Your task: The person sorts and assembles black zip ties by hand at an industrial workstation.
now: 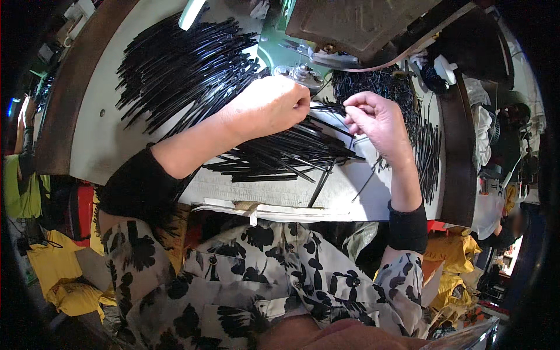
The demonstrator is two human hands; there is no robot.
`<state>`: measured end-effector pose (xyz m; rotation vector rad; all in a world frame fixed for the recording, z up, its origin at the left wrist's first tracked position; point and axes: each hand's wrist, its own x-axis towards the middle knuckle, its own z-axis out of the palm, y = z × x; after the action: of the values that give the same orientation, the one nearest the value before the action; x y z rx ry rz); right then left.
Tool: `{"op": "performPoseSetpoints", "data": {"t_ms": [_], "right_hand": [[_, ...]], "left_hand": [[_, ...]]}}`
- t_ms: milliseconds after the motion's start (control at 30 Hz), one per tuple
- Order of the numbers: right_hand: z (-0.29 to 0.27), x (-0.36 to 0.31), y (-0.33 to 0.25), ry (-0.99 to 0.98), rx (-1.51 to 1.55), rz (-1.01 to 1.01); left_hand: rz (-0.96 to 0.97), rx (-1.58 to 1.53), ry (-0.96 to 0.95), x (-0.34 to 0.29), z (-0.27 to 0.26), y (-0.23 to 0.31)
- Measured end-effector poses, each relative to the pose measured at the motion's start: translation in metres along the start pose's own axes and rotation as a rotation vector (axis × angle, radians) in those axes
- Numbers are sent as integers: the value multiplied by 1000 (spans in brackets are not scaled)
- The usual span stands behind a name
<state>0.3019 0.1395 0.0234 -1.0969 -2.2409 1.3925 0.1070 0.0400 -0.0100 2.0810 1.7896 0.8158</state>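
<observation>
My left hand (pixel 269 105) is closed in a fist just in front of a green machine. A thin black strip (pixel 326 108) runs from it to my right hand (pixel 376 122), whose thumb and fingers pinch the other end. What lies inside the left fist is hidden. Below my hands is a loose pile of narrow black strips (pixel 262 154) on the white tabletop (pixel 233 192). Beyond my left forearm spreads a larger heap of the same long black strips (pixel 181 70).
The green machine (pixel 274 44) with metal fittings (pixel 300 73) stands at the far middle, under a brown panel (pixel 361 26). Tangled thin black pieces (pixel 373 87) lie beyond my right hand, with more strips (pixel 429 157) along the right. Yellow bags (pixel 458 256) sit beside the table.
</observation>
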Motion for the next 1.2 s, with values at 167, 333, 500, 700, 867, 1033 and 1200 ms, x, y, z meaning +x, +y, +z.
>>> {"op": "performPoseSetpoints", "data": {"t_ms": [167,333,500,700,867,1033,1200], "right_hand": [[16,13,-3,-79,238,-78],[13,15,-4,-23,296,-81],[15,8,-5,-20,19,-131],[36,25,6,86,-227,-357],[42,22,-5,-53,152,-96],[40,23,-11,-123,194,-54],[39,24,-11,-138,239,-40]], "left_hand": [[-27,-68,28,-1,-2,4],[-58,-157,102,-5,-19,-1],[-407,-647,-130,-14,-34,-17],[-442,-842,-132,-16,-31,-25],[-454,-860,-147,-17,-34,-27],[-443,-845,-175,-17,-34,-28],[-461,-826,-159,-18,-35,-26]]}}
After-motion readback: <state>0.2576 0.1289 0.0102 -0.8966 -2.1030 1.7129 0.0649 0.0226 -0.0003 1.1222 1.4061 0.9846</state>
